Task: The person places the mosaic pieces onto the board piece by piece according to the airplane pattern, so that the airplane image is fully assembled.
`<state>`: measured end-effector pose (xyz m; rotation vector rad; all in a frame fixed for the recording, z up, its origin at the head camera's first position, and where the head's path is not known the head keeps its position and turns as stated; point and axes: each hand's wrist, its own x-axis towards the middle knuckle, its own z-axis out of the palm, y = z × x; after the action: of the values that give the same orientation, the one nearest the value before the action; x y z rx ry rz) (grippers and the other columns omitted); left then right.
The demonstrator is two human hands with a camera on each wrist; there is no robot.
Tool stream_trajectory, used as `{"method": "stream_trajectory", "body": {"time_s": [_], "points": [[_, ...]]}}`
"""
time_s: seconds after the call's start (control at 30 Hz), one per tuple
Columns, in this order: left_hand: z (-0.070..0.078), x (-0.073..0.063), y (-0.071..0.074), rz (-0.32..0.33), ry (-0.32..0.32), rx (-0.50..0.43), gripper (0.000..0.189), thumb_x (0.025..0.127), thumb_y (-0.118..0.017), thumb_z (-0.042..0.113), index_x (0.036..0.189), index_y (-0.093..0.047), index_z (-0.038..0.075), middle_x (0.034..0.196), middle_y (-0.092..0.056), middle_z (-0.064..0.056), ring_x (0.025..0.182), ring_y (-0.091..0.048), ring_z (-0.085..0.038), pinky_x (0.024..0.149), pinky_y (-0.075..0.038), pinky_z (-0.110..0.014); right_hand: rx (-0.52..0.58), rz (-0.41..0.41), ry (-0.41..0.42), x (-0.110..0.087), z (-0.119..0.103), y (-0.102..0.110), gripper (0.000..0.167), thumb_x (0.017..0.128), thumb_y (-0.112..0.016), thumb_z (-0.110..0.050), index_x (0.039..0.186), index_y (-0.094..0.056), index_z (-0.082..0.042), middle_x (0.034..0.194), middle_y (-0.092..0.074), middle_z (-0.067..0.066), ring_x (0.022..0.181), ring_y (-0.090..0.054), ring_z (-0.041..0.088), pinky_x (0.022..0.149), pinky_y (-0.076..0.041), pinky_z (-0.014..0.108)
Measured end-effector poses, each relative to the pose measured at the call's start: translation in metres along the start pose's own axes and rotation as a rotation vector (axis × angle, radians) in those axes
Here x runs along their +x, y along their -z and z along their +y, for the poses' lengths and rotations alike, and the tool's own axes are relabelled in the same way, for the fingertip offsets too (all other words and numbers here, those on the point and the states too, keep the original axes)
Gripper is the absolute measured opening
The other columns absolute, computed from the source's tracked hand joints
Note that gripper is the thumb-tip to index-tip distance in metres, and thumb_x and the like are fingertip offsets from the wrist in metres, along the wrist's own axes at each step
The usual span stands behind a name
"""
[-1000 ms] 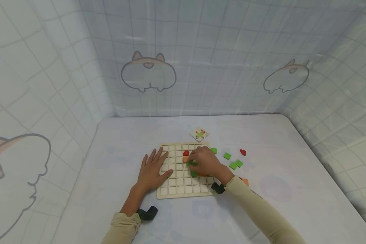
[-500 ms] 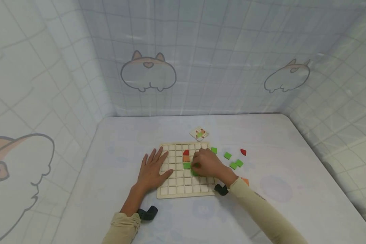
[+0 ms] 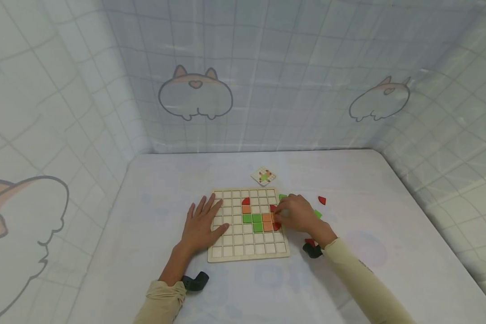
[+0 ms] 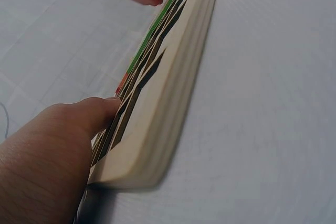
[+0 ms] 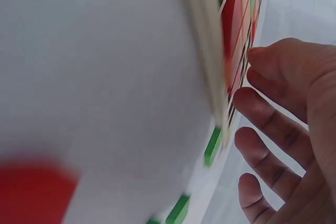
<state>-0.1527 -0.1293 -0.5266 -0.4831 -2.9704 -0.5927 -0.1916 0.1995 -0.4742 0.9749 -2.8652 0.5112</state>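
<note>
As your left hand rests spread on the left side of the grid board on the desk, your right hand bends at its right edge, any pinch indiscernible; a sideways brush could dislodge the orange tiles.

Board: cream, brown grid lines
Tiles left of the right-hand fingers: green, orange, red
Card beyond those fingers: cream, multicoloured pattern
Sleeves: beige
Wall: pale, grey-lined grid
</note>
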Motion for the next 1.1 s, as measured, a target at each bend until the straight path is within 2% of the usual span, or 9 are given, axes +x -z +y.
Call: {"method": "stream_trajectory", "body": {"time_s": [0.17,0.33,0.63,0.8,0.93,1.1], "points": [[-0.001,0.001,-0.001,0.003,-0.006,-0.003,0.079,0.093,-0.049,0.062,0.156,-0.030,0.019,0.164,-0.013,-0.005,0.149,-0.005,-0.029,0.116,0.000,-0.055,-0.001,0.006,-0.054,-0.012,0.015,0.006,0.006,0.084,-0.078,-0.024,0.088,-0.080,-0.019,0.082,-0.066,-0.013,0.079,-0.056,0.011,0.073,-0.047,0.033],[-0.001,0.001,-0.001,0.005,-0.006,0.000,0.079,0.093,-0.050,0.062,0.156,-0.030,0.019,0.164,-0.014,-0.005,0.149,-0.006,-0.030,0.115,-0.001,-0.056,-0.013,0.007,-0.146,-0.019,0.024,0.010,0.013,0.083,-0.080,-0.024,0.093,-0.080,-0.016,0.087,-0.068,-0.008,0.082,-0.057,0.014,0.076,-0.049,0.034],[-0.001,0.001,-0.003,0.035,-0.015,-0.006,0.079,0.092,-0.054,0.060,0.155,-0.033,0.017,0.163,-0.017,-0.007,0.148,-0.010,-0.032,0.115,-0.004,-0.058,-0.125,0.047,-0.271,-0.025,0.037,0.015,0.028,0.080,-0.083,-0.026,0.101,-0.077,-0.008,0.098,-0.068,0.004,0.088,-0.059,0.023,0.080,-0.053,0.042],[-0.001,0.001,-0.004,0.042,-0.020,-0.003,0.079,0.092,-0.053,0.060,0.155,-0.033,0.017,0.163,-0.018,-0.007,0.148,-0.010,-0.032,0.115,-0.004,-0.058,-0.147,0.020,-0.342,-0.026,0.044,0.016,0.025,0.079,-0.084,-0.024,0.098,-0.078,-0.010,0.101,-0.070,0.006,0.089,-0.060,0.024,0.079,-0.054,0.041],[-0.002,0.001,-0.004,0.040,-0.021,-0.002,0.079,0.092,-0.053,0.060,0.155,-0.033,0.017,0.163,-0.017,-0.007,0.148,-0.009,-0.032,0.115,-0.004,-0.058,-0.133,0.000,-0.361,-0.025,0.046,0.016,0.020,0.079,-0.084,-0.022,0.094,-0.079,-0.010,0.097,-0.071,0.005,0.084,-0.061,0.022,0.076,-0.054,0.040],[-0.001,0.001,-0.003,0.030,-0.016,0.001,0.079,0.092,-0.053,0.061,0.155,-0.033,0.018,0.163,-0.017,-0.006,0.149,-0.009,-0.031,0.115,-0.003,-0.057,-0.135,0.011,-0.351,-0.023,0.047,0.016,0.017,0.078,-0.083,-0.022,0.091,-0.079,-0.011,0.090,-0.072,0.001,0.078,-0.059,0.020,0.072,-0.053,0.038]]}}
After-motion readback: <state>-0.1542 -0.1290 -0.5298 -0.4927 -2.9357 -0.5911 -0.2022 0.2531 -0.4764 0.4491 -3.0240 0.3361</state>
